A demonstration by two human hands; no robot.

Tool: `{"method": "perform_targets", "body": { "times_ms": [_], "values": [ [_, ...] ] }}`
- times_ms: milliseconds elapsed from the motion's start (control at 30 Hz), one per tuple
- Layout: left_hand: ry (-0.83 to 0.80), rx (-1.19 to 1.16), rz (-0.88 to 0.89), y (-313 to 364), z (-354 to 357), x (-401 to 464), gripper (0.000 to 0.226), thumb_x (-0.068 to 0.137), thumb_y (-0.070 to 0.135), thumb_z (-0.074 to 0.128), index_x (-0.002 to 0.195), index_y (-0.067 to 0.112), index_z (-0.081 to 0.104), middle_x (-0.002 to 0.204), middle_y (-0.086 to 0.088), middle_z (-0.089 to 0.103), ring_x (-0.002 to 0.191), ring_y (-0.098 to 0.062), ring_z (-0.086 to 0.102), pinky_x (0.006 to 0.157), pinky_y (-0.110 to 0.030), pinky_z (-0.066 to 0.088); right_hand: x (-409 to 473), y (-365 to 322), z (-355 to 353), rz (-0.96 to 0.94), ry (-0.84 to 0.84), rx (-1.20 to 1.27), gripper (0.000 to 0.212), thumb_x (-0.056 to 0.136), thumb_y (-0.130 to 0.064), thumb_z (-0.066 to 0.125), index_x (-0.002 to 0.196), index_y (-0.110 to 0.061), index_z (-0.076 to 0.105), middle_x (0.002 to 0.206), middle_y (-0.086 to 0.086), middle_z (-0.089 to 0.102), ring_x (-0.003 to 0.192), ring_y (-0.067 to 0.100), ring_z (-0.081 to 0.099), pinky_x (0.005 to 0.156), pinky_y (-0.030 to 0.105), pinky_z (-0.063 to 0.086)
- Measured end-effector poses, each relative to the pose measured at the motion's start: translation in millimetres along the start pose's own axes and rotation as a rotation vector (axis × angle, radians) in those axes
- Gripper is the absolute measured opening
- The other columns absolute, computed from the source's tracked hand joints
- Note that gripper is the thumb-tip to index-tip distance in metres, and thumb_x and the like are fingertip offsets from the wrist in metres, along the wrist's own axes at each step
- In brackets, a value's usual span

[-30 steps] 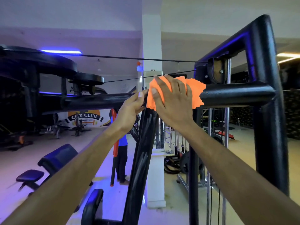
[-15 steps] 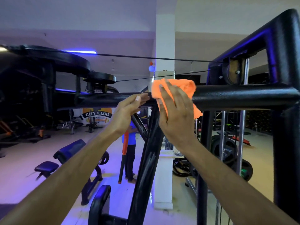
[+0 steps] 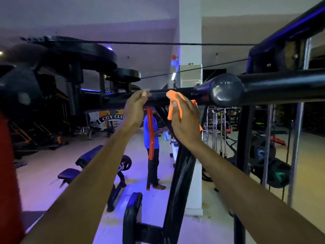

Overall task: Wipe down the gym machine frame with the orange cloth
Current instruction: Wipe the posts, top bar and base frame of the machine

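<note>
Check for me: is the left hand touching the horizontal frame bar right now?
Touching. In the head view the left hand has its fingers hooked over the horizontal bar, with no gap visible, beside the orange cloth.

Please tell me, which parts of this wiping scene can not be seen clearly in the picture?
Head view only:
- Orange cloth: mostly covered by the right hand; its full size is hidden.
- Right hand's palm and fingertips: turned away, behind the cloth.
- Left hand: its fingers go over the horizontal bar, so the grip behind is hidden.
- Wall logo: cut off by the left hand.
- Any dirt on the frame: too dark to tell.
</note>
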State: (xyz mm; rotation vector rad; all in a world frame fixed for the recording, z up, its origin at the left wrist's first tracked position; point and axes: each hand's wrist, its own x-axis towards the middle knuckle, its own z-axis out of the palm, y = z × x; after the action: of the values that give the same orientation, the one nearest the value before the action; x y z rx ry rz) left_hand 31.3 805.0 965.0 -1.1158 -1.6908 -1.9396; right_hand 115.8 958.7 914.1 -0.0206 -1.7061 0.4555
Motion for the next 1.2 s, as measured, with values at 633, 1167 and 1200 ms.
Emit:
{"method": "perform_targets", "body": {
  "times_ms": [633, 1167, 1200],
  "values": [
    [-0.131, 0.732, 0.358, -87, 21, 104, 0.042, 0.111, 0.034, 0.046, 0.147, 0.017, 0.060, 0.139, -0.004, 0.065, 0.129, -0.022, 0.060, 0.111, -0.040, 0.049, 110, 96, 85, -0.284, 0.007, -0.298, 0.044, 0.118, -0.031, 0.046, 0.154, -0.008, 0.058, 0.157, 0.013, 0.059, 0.141, 0.034, 0.055, 0.122, 0.048, 0.039],
    [-0.025, 1.015, 0.508, -158, -2, 174, 0.042, 0.113, 0.038, 0.035, 0.140, 0.017, 0.058, 0.139, -0.003, 0.065, 0.132, -0.027, 0.057, 0.120, -0.053, 0.037, 113, 148, 132, -0.374, 0.030, -0.598, 0.050, 0.117, -0.047, 0.039, 0.164, -0.035, 0.048, 0.175, 0.003, 0.039, 0.164, 0.035, 0.030, 0.133, 0.057, 0.019],
    [-0.020, 1.008, 0.515, -161, -3, 174, 0.042, 0.113, 0.038, 0.034, 0.141, 0.018, 0.058, 0.139, -0.002, 0.065, 0.133, -0.026, 0.057, 0.121, -0.053, 0.036, 112, 147, 131, -0.299, 0.067, -0.603, 0.049, 0.117, -0.047, 0.040, 0.163, -0.035, 0.049, 0.176, 0.002, 0.038, 0.164, 0.035, 0.030, 0.133, 0.057, 0.019]
  ]
}}
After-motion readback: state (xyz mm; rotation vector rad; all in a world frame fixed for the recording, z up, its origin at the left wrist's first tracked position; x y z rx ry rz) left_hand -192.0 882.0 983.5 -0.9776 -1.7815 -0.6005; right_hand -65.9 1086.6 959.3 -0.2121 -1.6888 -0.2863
